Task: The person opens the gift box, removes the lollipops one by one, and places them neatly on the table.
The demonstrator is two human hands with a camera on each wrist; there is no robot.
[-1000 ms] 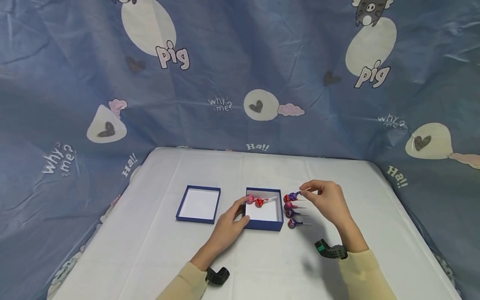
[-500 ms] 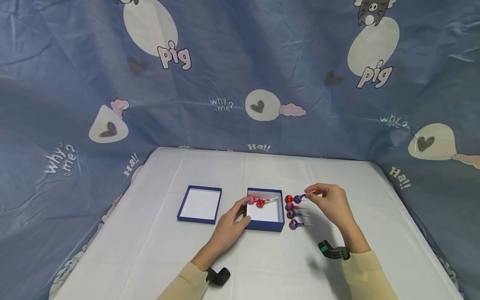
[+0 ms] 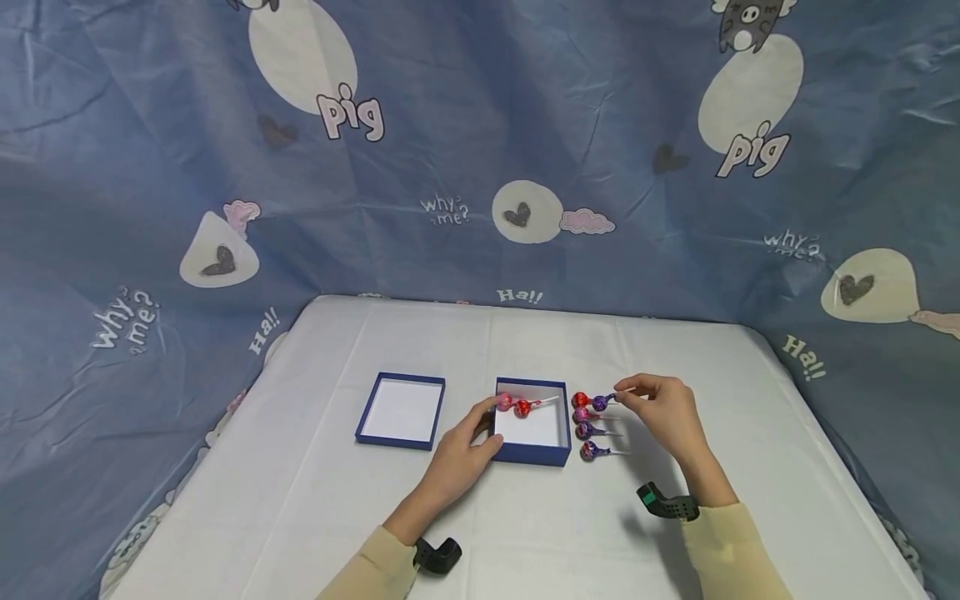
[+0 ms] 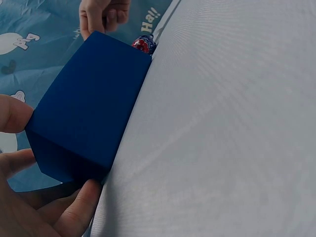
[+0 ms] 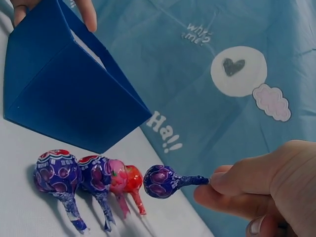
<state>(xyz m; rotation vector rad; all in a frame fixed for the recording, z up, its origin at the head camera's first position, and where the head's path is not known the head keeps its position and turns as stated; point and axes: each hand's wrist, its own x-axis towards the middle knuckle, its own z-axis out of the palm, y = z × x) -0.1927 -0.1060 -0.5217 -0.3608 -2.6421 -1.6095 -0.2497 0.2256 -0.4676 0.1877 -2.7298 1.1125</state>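
Note:
My right hand (image 3: 663, 414) pinches the stick of a purple-wrapped lollipop (image 5: 160, 181) between thumb and fingertips, its head pointing left. Below and left of it, several lollipops lie in a column beside the box: a red one (image 3: 581, 400), a pink one (image 3: 582, 414) and purple ones such as the nearest lollipop (image 3: 590, 451). My left hand (image 3: 467, 450) holds the left end of an open blue box (image 3: 531, 453), thumb at the near corner and fingers along the far part. Inside the box are a pink lollipop (image 3: 505, 402) and a red lollipop (image 3: 523, 408).
A shallow blue-rimmed lid (image 3: 401, 411) with a white inside lies left of the box. A white cloth (image 3: 360, 508) covers the table, and a blue printed curtain (image 3: 420, 150) hangs behind it.
My right hand has moved right and slightly nearer with the purple lollipop, from over the red one in the column to right of it. The left hand stays on the box.

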